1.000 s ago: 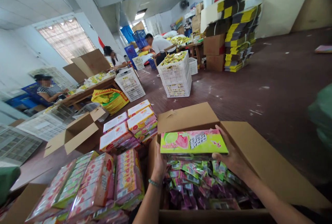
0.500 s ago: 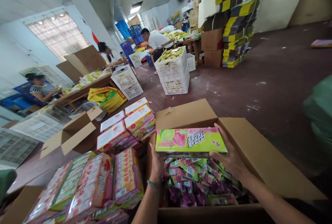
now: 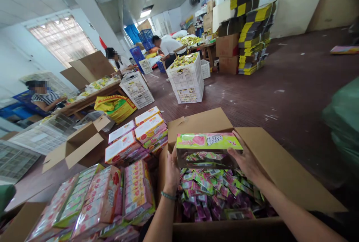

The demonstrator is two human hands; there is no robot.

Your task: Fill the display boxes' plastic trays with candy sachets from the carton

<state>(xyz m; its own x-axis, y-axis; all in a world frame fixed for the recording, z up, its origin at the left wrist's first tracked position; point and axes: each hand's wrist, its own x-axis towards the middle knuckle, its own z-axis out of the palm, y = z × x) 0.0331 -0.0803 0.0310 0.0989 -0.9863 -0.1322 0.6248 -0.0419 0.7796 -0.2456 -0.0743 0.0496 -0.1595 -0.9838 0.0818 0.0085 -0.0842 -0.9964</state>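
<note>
Between my two hands is a green and pink candy box (image 3: 209, 143), held by its ends above a large open carton (image 3: 280, 167). The side facing me has a clear window, and small wrapped packets show through it. My left hand (image 3: 171, 171), with a bracelet at the wrist, grips the left end. My right hand (image 3: 245, 160) wraps round the right end, its thumb on the near side. Below the box, a heap of small green, pink and purple packets (image 3: 213, 197) fills the carton.
Left of the carton stand wrapped packs of pink and green boxes (image 3: 95, 201) and a stack of orange-and-white boxes (image 3: 140, 133). An empty carton (image 3: 75, 141) lies beyond. White crates (image 3: 186, 77) stand ahead. Several people sit or bend at tables (image 3: 92, 94) at the back.
The candy box has tilted, so its windowed side now faces me and its printed top is foreshortened. Both hands still hold its ends. The view has shifted slightly.
</note>
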